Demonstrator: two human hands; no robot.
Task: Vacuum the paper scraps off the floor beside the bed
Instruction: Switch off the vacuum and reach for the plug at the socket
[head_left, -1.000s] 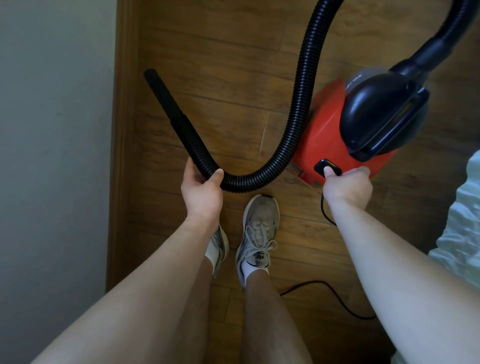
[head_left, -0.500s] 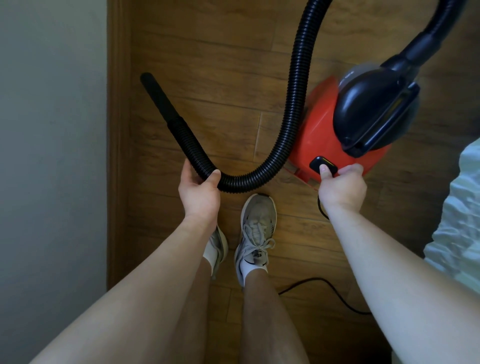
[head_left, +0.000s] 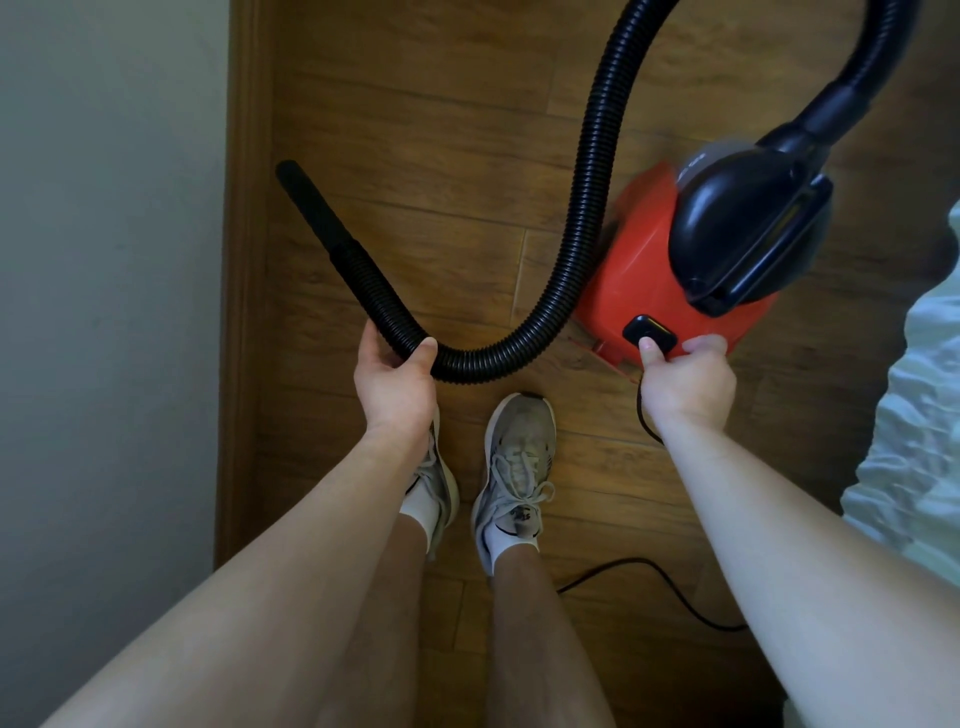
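A red vacuum cleaner (head_left: 639, 260) with a black top sits on the wooden floor (head_left: 415, 104) at the right. Its black ribbed hose (head_left: 587, 208) loops down and left to a straight black nozzle (head_left: 311, 208) that points up-left toward the skirting. My left hand (head_left: 395, 384) grips the hose just behind the nozzle. My right hand (head_left: 685, 384) is curled at the vacuum's near end, and its thumb presses the black switch (head_left: 649, 328). No paper scraps show on the visible floor.
A pale wall (head_left: 104, 312) and a wooden skirting (head_left: 244, 312) run down the left. The bed's pale cover (head_left: 914, 415) fills the right edge. My two feet in grey sneakers (head_left: 519, 457) stand between them. The black power cord (head_left: 675, 592) trails behind them on the floor.
Both hands keep the same holds, with the thumb staying on the switch. The view has only shifted slightly.
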